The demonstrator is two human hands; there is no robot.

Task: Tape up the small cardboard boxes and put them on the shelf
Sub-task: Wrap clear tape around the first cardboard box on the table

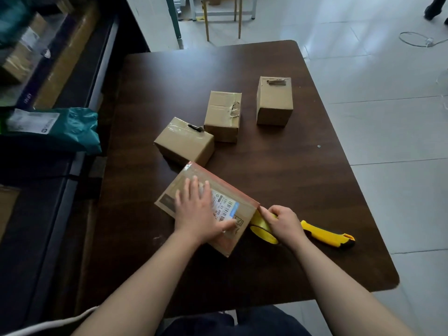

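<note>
**Four boxes on table, one under the hands**

Four small cardboard boxes in all, every one on the dark table (278, 170), none on the shelf (72, 76) at left.

Nearest box (178, 190): lying flat close to the table's near side, one white label (224, 207) on top, reddish tape along its far edge. Pressed down by left hand (197, 215), palm flat, fingers straight and spread, nothing gripped.

Right hand (284, 223): just off that box's right corner, fingers curled tight round one yellow tape roll (263, 232), roll down at table level against the box's end.

One yellow knife (326, 235) flat on the table, just right of the right hand, untouched.

Three more boxes mid-table: left box (185, 141) turned at an angle, just beside middle box (223, 116), contact not clear; right box (275, 100) upright, well apart. Torn old tape on all three.

On the shelf: one teal mail bag (72, 129) with white label, more cardboard behind, too dim to count. One cable loop (417, 40) on the floor, far right.
</note>
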